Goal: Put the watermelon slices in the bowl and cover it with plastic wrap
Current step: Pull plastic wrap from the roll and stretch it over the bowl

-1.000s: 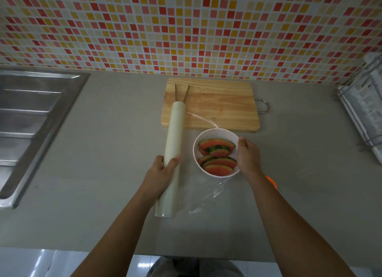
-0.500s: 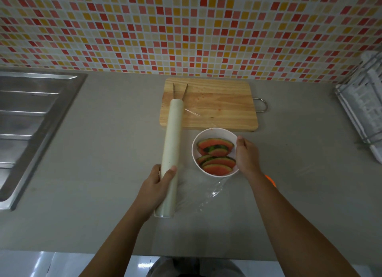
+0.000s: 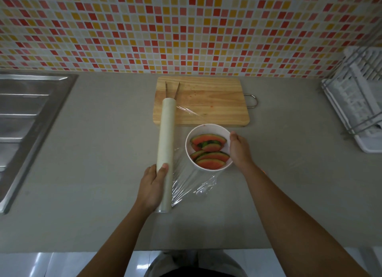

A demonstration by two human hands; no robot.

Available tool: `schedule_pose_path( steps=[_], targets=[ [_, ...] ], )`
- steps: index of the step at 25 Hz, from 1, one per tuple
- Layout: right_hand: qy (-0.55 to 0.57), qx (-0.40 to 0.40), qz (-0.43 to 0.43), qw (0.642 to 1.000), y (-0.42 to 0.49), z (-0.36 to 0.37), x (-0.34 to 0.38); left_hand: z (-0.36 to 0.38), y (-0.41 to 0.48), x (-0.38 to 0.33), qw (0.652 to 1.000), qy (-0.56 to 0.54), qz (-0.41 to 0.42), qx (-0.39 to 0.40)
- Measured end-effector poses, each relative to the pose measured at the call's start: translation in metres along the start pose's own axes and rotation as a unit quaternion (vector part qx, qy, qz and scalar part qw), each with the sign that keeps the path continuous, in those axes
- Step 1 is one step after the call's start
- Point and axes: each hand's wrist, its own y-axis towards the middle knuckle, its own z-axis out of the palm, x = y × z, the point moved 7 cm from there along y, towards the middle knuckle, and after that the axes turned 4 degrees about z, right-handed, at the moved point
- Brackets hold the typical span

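Scarcely moved, left hand (image 3: 152,187) grasping plastic wrap roll (image 3: 166,132), right hand (image 3: 239,150) holding bowl (image 3: 206,126)

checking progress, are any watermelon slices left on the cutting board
No, the watermelon slices lie in the bowl; the cutting board shows tongs but no slice.

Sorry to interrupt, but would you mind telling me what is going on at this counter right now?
A person is wrapping up a white bowl of watermelon slices. Their left hand grips the near end of a plastic wrap roll left of the bowl, its far end over the cutting board. Their right hand holds the bowl's right side. Clear film runs from the roll toward the bowl; whether it covers the bowl yet is hard to tell.
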Motion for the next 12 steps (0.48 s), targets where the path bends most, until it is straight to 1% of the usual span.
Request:
schedule_pose_path(
  steps=[2,3,5,6,7,8,10,12],
  targets=[
    [-0.025,0.015,0.006,1.000,-0.003,-0.003,0.003,0.000,0.000,0.000,1.000,0.004,0.007,-0.003],
    [-0.017,0.014,0.003,1.000,-0.006,-0.009,0.004,0.000,0.000,-0.001,1.000,0.003,0.011,-0.005],
    [-0.012,-0.013,-0.033,0.999,-0.013,-0.029,0.007,0.000,0.001,-0.004,1.000,0.006,0.018,-0.006],
    [-0.055,-0.037,-0.061,0.996,-0.016,-0.041,0.006,0.000,0.002,-0.004,1.000,0.010,0.020,-0.006],
    [-0.130,-0.052,-0.078,0.987,-0.020,-0.051,0.002,0.000,0.003,-0.003,1.000,0.013,0.021,-0.006],
    [-0.211,-0.054,-0.077,0.973,-0.024,-0.059,-0.007,0.000,0.003,-0.003,1.000,0.014,0.022,-0.004],
    [-0.325,-0.040,-0.026,0.944,-0.036,-0.070,-0.032,0.000,0.001,-0.004,1.000,0.009,0.027,0.000],
    [-0.348,-0.031,0.010,0.937,-0.050,-0.074,-0.048,0.000,0.001,-0.004,1.000,0.000,0.030,0.003]
  ],
)
